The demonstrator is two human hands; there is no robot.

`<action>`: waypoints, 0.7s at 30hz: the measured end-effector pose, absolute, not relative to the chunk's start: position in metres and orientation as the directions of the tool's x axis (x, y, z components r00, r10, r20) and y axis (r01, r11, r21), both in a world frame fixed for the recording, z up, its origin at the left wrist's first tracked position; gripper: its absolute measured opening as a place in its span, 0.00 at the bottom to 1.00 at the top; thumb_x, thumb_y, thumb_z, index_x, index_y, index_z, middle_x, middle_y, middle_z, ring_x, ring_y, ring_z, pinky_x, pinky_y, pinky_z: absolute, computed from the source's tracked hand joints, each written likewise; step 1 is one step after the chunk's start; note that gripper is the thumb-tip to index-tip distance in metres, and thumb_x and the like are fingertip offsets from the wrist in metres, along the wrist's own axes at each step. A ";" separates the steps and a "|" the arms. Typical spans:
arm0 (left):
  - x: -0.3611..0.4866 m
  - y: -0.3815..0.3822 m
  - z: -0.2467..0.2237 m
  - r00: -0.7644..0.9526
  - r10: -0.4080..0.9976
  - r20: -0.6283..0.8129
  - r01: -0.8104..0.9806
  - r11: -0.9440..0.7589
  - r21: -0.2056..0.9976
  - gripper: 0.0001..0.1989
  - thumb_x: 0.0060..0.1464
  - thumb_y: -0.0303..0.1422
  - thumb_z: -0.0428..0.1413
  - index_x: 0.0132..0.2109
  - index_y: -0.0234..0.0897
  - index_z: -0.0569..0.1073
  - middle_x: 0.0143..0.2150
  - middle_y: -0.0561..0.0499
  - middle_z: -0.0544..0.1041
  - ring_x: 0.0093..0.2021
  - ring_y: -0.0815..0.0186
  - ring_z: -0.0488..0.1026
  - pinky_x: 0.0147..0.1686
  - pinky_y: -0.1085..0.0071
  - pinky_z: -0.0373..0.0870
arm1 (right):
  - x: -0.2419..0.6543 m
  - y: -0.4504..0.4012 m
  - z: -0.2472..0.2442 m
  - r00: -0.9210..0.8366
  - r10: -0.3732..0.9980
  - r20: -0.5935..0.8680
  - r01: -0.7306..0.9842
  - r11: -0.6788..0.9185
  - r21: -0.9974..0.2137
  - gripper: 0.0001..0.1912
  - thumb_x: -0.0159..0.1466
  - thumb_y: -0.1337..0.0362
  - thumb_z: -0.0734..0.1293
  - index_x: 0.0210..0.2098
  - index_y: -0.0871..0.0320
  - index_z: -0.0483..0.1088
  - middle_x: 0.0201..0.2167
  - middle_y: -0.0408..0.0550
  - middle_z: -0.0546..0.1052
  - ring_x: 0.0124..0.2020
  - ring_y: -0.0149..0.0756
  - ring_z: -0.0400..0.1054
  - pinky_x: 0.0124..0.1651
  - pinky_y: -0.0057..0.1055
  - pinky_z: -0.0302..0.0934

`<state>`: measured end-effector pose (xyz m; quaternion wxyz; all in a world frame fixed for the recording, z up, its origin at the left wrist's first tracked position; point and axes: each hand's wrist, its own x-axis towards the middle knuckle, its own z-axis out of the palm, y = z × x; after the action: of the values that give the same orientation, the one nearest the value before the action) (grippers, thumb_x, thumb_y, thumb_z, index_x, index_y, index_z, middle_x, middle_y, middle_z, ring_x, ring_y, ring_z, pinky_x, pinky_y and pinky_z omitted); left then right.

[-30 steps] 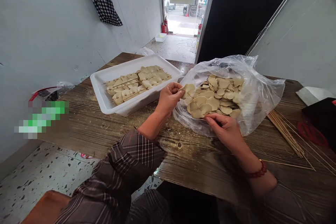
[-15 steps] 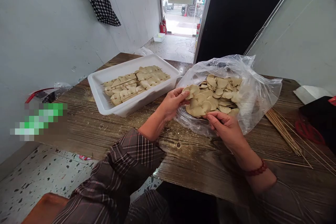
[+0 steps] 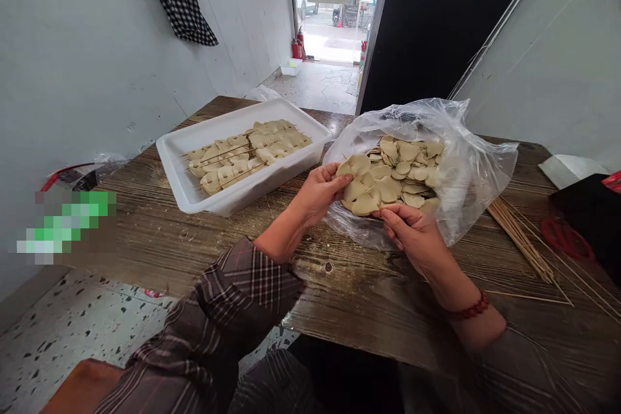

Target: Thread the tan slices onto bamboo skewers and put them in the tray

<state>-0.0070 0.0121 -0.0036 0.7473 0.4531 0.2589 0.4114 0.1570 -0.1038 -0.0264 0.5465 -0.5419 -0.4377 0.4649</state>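
- Pinched between the thumb and forefinger of the right hand (image 3: 412, 228) is the near end of a thin brown wooden skewer (image 3: 380, 207); a dark red beaded bracelet (image 3: 469, 310) circles that wrist.
- Thumb on top, the left hand (image 3: 317, 193) grips the far left edge of a row of flat, roundish, pale tan slices (image 3: 367, 200); most of its fingers are hidden behind them.
- These slices overlap between the two hands, running from just beside the right fingertips up and leftward to the left thumb, with the skewer showing through them in short stretches.
- Well to the right of the right hand, a bundle of slender tan wooden sticks (image 3: 521, 239) lies on the brown wood-grain table (image 3: 218, 246).
- Just behind the held row, a heap of loose tan slices (image 3: 412, 165) sits in a crumpled clear plastic bag (image 3: 468, 187).
- Beyond the left hand, a white rectangular plastic tray (image 3: 177, 187) contains more slices, threaded in rows on skewers.
- Farther off, a black-and-white checked cloth (image 3: 179, 0) hangs by the pale wall, and red fire extinguishers (image 3: 297, 48) stand beside a bright doorway (image 3: 332, 42).
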 end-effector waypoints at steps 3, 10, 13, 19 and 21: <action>-0.010 0.014 -0.002 0.570 0.820 -0.052 -0.383 0.321 0.866 0.17 0.44 0.39 0.68 0.36 0.33 0.75 0.30 0.52 0.77 0.27 0.73 0.73 0.29 0.77 0.70 | 0.156 -0.105 -0.024 0.178 0.984 -0.001 -0.032 0.005 -0.999 0.18 0.59 0.49 0.70 0.34 0.59 0.76 0.17 0.37 0.64 0.16 0.24 0.50 0.16 0.24 0.44; -0.006 0.010 -0.003 0.596 0.801 -0.053 -0.417 0.365 0.832 0.14 0.50 0.41 0.65 0.39 0.35 0.78 0.33 0.47 0.80 0.36 0.65 0.78 0.33 0.73 0.75 | 0.158 -0.104 -0.028 0.158 0.987 0.039 0.139 0.017 -0.990 0.18 0.61 0.49 0.68 0.35 0.58 0.77 0.17 0.39 0.66 0.16 0.25 0.53 0.17 0.25 0.45; -0.005 0.008 0.000 0.582 0.812 -0.044 -0.410 0.340 0.846 0.12 0.50 0.38 0.65 0.38 0.35 0.78 0.31 0.48 0.80 0.38 0.63 0.79 0.34 0.73 0.75 | 0.157 -0.104 -0.026 0.168 0.982 0.091 0.267 0.044 -0.963 0.17 0.62 0.50 0.68 0.32 0.58 0.78 0.17 0.41 0.68 0.17 0.27 0.55 0.18 0.25 0.47; -0.010 0.014 0.005 0.486 0.872 -0.063 -0.431 0.301 0.851 0.06 0.53 0.33 0.62 0.38 0.35 0.77 0.30 0.50 0.79 0.38 0.66 0.78 0.34 0.75 0.75 | 0.158 -0.105 -0.021 0.126 0.982 0.141 0.405 0.079 -0.911 0.15 0.63 0.54 0.66 0.37 0.58 0.80 0.18 0.42 0.70 0.19 0.29 0.60 0.22 0.27 0.54; -0.011 0.015 0.005 0.481 0.875 -0.050 -0.448 0.294 0.845 0.06 0.53 0.33 0.62 0.37 0.35 0.78 0.29 0.50 0.79 0.38 0.66 0.78 0.33 0.75 0.75 | 0.160 -0.104 -0.023 0.130 0.976 0.177 0.448 0.101 -0.888 0.15 0.63 0.54 0.66 0.38 0.57 0.80 0.19 0.43 0.73 0.21 0.31 0.63 0.24 0.29 0.57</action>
<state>-0.0107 0.0150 0.0051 0.7596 0.4043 0.2645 0.4355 0.1599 -0.1042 -0.0234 0.4491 -0.6025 -0.5908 0.2937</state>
